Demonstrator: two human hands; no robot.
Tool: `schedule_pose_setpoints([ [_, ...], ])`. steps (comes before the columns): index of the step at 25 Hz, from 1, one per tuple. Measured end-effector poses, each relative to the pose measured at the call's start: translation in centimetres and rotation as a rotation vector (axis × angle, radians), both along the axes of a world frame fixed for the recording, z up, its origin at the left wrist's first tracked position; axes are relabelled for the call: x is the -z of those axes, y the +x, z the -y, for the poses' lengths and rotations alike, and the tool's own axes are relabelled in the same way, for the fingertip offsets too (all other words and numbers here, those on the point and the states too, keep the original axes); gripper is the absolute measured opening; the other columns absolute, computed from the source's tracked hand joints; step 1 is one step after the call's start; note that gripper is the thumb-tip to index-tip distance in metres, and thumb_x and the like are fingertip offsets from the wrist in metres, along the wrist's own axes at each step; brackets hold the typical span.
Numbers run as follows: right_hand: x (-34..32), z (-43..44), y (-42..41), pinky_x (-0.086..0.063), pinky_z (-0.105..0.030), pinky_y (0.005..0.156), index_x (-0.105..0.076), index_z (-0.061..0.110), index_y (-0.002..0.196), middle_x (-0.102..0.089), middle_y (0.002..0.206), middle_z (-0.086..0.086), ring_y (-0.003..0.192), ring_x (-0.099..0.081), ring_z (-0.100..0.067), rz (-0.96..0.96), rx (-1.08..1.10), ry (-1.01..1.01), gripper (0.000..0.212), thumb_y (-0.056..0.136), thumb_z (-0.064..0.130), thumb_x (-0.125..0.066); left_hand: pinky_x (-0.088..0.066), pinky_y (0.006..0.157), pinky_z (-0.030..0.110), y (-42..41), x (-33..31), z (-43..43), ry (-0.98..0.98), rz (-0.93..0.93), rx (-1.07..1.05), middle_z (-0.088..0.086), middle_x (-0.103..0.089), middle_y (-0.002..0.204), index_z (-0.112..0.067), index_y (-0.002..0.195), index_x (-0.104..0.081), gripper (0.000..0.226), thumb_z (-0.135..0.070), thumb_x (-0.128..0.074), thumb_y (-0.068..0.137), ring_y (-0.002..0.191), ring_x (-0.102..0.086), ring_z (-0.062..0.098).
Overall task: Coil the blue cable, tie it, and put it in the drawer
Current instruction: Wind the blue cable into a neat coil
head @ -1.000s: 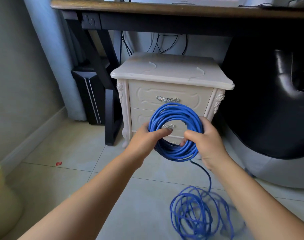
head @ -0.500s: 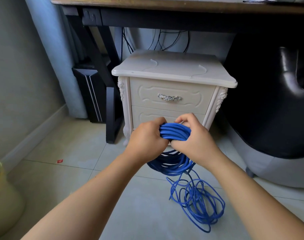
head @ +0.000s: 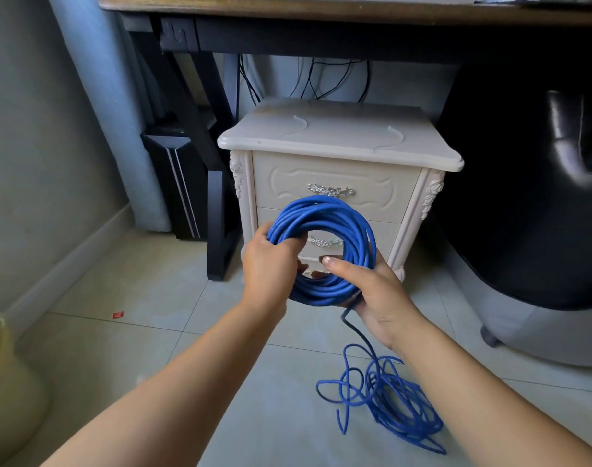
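Fronting the closed drawers (head: 382, 193), centre frame, the blue cable (head: 321, 214) is gripped by curled left hand (head: 267, 267) and right hand (head: 372, 291).

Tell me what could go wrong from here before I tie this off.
The loose cable on the floor lies in crossed loops; drawing it up may knot it.
The coil is untied, held only along its lower half by the left hand and right hand; releasing either may let it spring apart.
The drawers are shut, so one hand must let go to open one.
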State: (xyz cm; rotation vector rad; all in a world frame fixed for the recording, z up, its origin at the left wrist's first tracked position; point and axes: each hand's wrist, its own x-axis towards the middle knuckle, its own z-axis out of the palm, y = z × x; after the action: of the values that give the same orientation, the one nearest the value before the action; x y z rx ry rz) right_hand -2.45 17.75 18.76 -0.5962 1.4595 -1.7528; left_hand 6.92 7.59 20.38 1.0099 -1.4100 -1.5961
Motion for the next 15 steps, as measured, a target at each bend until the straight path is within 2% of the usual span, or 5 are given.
schedule_pose_setpoints([
  [5,0.1,0.3,-0.5,-0.051,-0.043,0.073,-0.060,0.014,0.102,-0.061,0.059,-0.003,0.063,-0.063,-0.022,-0.018,0.190,0.048,0.027,0.082,-0.004,-0.064,-0.052,0.073,0.037,-0.1,0.4,-0.3,0.205,-0.034,0.179,0.001,-0.056,0.064,-0.013,0.095,-0.063,0.012,-0.015,-0.071,0.086,0.062,-0.059,0.016],
  [8,-0.3,0.0,-1.9,-0.051,-0.045,0.068,-0.061,0.017,0.093,-0.056,0.053,-0.001,0.051,-0.056,-0.018,-0.188,0.300,0.105,0.028,0.080,-0.008,-0.057,-0.050,0.070,0.022,0.2,-0.1,0.3,-0.004,0.150,0.376,-0.001,-0.069,0.086,-0.014,0.109,-0.064,0.032,-0.023,-0.078,0.081,0.079,-0.065,0.013],
  [10,-0.9,-0.3,-2.2,-0.055,-0.043,0.069,-0.061,0.024,0.092,-0.060,0.063,0.002,0.057,-0.059,-0.020,-0.452,0.276,0.193,0.031,0.078,-0.003,-0.058,-0.050,0.068,0.012,0.5,-0.4,0.5,-0.172,0.184,0.403,-0.008,-0.067,0.108,-0.027,0.128,-0.055,0.056,-0.018,-0.079,0.079,0.084,-0.067,-0.001],
  [12,-1.2,-0.5,-2.0,-0.052,-0.034,0.069,-0.059,0.030,0.093,-0.064,0.077,0.006,0.071,-0.061,-0.020,-0.705,0.177,0.299,0.034,0.077,0.000,-0.059,-0.050,0.077,0.011,0.6,-0.6,0.5,-0.453,0.273,0.418,-0.012,-0.054,0.126,-0.038,0.141,-0.041,0.078,-0.012,-0.077,0.077,0.095,-0.060,-0.009],
  [15,-1.1,-0.6,-1.4,-0.047,-0.030,0.072,-0.060,0.028,0.100,-0.065,0.089,0.006,0.082,-0.058,-0.019,-0.987,0.060,0.360,0.036,0.076,0.001,-0.059,-0.042,0.084,0.017,0.6,0.0,0.3,-0.819,0.461,0.490,-0.008,-0.053,0.127,-0.034,0.143,-0.041,0.075,-0.012,-0.069,0.077,0.100,-0.054,0.003],
])
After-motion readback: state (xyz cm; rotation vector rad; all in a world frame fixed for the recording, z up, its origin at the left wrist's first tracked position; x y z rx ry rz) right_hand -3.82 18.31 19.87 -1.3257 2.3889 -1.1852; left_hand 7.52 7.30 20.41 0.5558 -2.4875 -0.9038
